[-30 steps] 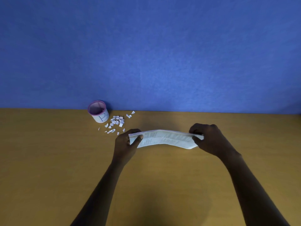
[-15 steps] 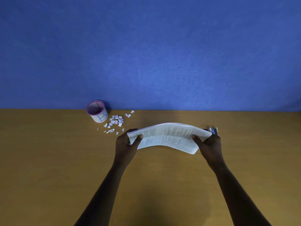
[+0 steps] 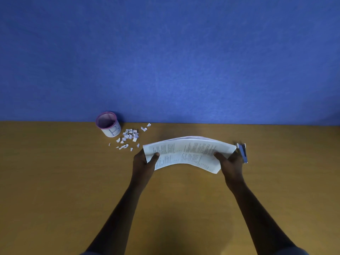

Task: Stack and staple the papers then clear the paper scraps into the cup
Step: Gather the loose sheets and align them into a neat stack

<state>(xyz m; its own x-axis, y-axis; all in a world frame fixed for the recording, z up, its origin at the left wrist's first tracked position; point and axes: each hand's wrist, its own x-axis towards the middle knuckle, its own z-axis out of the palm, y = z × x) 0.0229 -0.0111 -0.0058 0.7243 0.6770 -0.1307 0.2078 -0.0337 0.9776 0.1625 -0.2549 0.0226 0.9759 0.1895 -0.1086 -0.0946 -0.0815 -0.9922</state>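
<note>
Both my arms reach forward from the bottom edge, bare forearms angling inward toward each other. My left hand [image 3: 144, 163] grips the left end of the papers [image 3: 187, 152], thumb on top and the other fingers curled underneath, out of sight. My right hand [image 3: 230, 165] grips the right end the same way, thumb lying across the top sheet. The two hands are level with each other and well apart, wrists straight, backs turned up toward me.

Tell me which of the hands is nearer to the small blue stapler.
Right. The right hand grips the white printed paper stack just beside the small blue stapler; the left hand grips the stack's opposite end, away from it.
</note>
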